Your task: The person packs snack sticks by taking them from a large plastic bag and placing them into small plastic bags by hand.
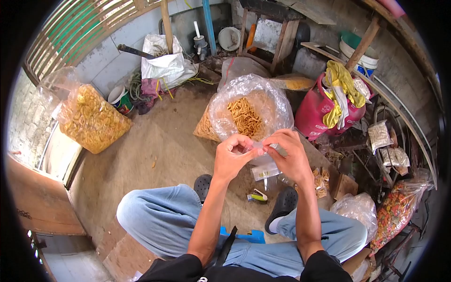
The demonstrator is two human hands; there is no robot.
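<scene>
Both my hands meet in front of a large open clear bag [277,101] of brown stick snacks [245,116]. My left hand [237,157] pinches one side of a small clear plastic bag [257,149]. The other side is pinched by my right hand [286,152], with the fingertips of the two hands nearly touching. Below them lies a pack of clear plastic with a pale label [264,172]. A green stapler [257,195] rests on the floor between my feet.
A big bag of yellow ring snacks [94,120] stands at the left. Small filled packets [321,182] lie right of my hands. A pink barrel [312,110] with yellow cloth stands at the back right; a bag of colourful snacks [399,202] leans at the far right.
</scene>
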